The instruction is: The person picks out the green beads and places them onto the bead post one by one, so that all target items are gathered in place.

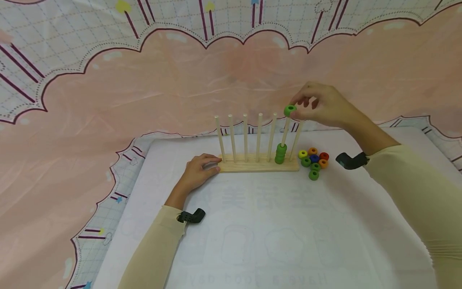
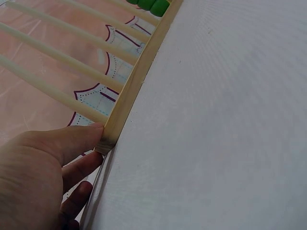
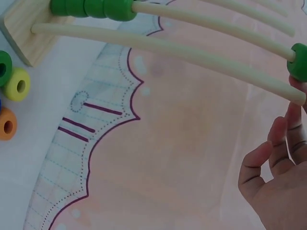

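A wooden peg stand [image 1: 252, 167] with a row of upright pegs sits on the white tabletop. My left hand [image 1: 196, 172] grips its left end, thumb and a finger against the base [image 2: 127, 98] in the left wrist view. Green beads [image 1: 280, 154] are stacked low on the second peg from the right. At the top of that peg, my right hand [image 1: 325, 103] pinches a green bead [image 1: 287, 112]. The right wrist view shows this bead [image 3: 300, 64] at the peg's tip, partly cut off by the frame edge, with the other fingers [image 3: 256, 160] loosely bent.
Right of the stand lies a loose group of beads: several green ones [image 1: 313, 175], a yellow [image 1: 300, 154], a blue [image 1: 314, 159], a red [image 1: 326, 155] and two orange. A pink patterned cloth [image 1: 216, 88] hangs behind the table.
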Tool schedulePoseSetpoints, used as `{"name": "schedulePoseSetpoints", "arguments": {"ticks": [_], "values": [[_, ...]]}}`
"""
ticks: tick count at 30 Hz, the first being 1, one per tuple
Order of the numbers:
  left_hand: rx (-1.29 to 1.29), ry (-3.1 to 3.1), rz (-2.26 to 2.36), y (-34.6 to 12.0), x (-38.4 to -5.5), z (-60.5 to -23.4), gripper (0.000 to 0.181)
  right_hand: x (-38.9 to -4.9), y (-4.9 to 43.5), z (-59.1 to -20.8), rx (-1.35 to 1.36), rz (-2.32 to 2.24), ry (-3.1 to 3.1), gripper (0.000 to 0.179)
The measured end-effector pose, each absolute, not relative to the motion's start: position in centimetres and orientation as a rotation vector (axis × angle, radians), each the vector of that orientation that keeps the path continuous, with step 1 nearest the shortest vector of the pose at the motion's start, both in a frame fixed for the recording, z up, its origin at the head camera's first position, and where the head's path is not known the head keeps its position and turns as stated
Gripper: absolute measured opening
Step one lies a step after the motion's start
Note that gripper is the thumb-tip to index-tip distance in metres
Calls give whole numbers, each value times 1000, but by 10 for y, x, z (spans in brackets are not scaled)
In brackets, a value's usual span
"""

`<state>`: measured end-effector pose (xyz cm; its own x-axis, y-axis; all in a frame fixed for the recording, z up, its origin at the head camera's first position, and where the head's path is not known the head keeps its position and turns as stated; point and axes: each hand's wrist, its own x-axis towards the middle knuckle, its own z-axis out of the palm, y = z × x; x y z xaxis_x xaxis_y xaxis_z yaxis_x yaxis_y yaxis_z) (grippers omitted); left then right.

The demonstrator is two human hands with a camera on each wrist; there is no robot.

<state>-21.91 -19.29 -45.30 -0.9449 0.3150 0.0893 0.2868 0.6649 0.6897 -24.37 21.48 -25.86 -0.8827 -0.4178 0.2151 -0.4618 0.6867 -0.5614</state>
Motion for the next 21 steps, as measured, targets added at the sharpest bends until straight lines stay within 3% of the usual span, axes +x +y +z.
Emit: {"name": "schedulePoseSetpoints", "arguments": {"ticks": [21], "values": [[507,2825,1166,-193,-219,-453,35,-247,214,-275,766,966,-2845,32]]}}
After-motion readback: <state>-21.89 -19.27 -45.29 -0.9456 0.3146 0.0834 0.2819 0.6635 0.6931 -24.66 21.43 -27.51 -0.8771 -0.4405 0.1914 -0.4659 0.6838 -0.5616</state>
